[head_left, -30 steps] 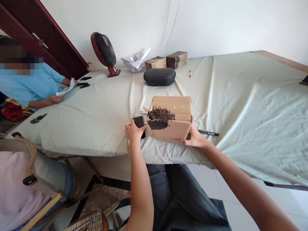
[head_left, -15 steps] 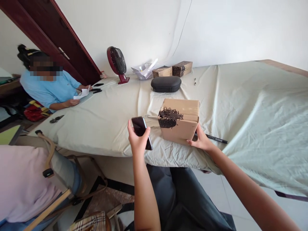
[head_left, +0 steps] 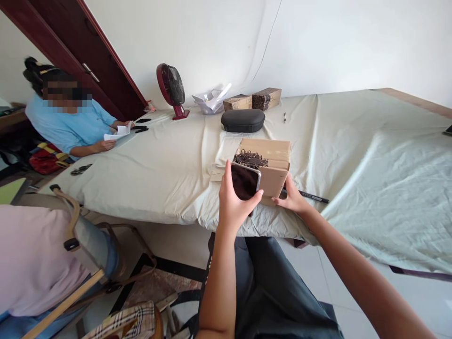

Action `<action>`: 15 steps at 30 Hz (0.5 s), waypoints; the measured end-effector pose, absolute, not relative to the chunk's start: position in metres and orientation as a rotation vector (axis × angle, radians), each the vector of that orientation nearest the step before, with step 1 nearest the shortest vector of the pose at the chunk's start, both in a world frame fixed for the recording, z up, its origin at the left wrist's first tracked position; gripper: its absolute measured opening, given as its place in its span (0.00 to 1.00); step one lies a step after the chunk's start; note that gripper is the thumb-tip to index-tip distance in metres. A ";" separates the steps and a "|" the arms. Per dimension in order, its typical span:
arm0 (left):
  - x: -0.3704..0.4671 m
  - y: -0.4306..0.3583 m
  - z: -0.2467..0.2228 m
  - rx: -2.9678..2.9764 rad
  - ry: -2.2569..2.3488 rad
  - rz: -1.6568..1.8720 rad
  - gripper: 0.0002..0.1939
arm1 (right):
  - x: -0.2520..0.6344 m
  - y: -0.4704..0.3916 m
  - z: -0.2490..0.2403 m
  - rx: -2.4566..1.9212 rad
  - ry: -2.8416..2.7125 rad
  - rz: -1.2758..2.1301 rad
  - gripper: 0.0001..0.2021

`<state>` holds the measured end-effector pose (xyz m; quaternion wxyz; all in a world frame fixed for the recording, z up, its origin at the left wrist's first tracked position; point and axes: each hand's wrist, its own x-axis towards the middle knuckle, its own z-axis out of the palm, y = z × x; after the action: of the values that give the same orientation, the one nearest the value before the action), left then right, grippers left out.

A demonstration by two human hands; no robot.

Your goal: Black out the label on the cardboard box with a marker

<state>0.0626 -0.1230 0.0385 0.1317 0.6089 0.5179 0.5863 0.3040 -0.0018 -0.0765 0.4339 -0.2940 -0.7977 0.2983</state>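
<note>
My left hand [head_left: 233, 207] holds a dark smartphone [head_left: 245, 181] upright in front of a brown cardboard box [head_left: 271, 165]. The box sits on the cloth-covered table [head_left: 158, 160] near its front edge, and a patch on its left face is scribbled over in black. My right hand [head_left: 292, 197] rests against the box's near right corner. A black pen [head_left: 312, 196] lies on the cloth just right of that hand.
Behind the box lie a black oval case [head_left: 243, 120], two small brown boxes [head_left: 251, 100], white paper wrapping [head_left: 210, 101] and a red desk fan [head_left: 172, 89]. A person in a blue shirt [head_left: 70, 127] sits at the far left holding paper. Another person in pink [head_left: 31, 263] sits close on my left.
My left hand lifted the phone off the table and carried it rightward in front of the box. My right hand stayed on the box's corner.
</note>
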 end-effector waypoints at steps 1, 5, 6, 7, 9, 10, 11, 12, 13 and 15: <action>0.063 -0.123 0.039 1.776 1.528 1.710 0.61 | 0.304 -0.002 -0.076 -0.734 -1.984 0.748 0.65; 0.049 -0.119 0.034 1.711 1.634 1.739 0.60 | 0.302 -0.002 -0.077 -0.744 -1.963 0.774 0.69; 0.041 -0.117 0.032 1.682 1.645 1.742 0.59 | 0.302 -0.003 -0.077 -0.743 -1.953 0.786 0.70; 0.032 -0.115 0.029 1.649 1.664 1.736 0.59 | 0.301 -0.003 -0.077 -0.741 -1.941 0.801 0.71; 0.012 -0.109 0.023 1.577 1.782 1.670 0.59 | 0.301 -0.005 -0.076 -0.732 -1.912 0.842 0.71; 0.003 -0.105 0.020 1.543 1.892 1.588 0.59 | 0.301 -0.006 -0.075 -0.724 -1.893 0.865 0.70; -0.006 -0.100 0.016 1.524 2.021 1.466 0.59 | 0.301 -0.008 -0.074 -0.717 -1.873 0.888 0.69; -0.014 -0.094 0.013 1.513 2.154 1.308 0.59 | 0.302 -0.009 -0.073 -0.710 -1.852 0.910 0.68; -0.022 -0.087 0.009 1.506 2.273 1.135 0.58 | 0.302 -0.011 -0.071 -0.705 -1.832 0.928 0.67; -0.033 -0.072 0.000 1.490 2.425 0.842 0.54 | 0.303 -0.014 -0.069 -0.706 -1.806 0.952 0.65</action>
<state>-0.0326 -0.0718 0.0000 0.0867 0.5002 0.8139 0.2826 0.3027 -0.0144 -0.0686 0.4715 -0.2881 -0.7374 0.3886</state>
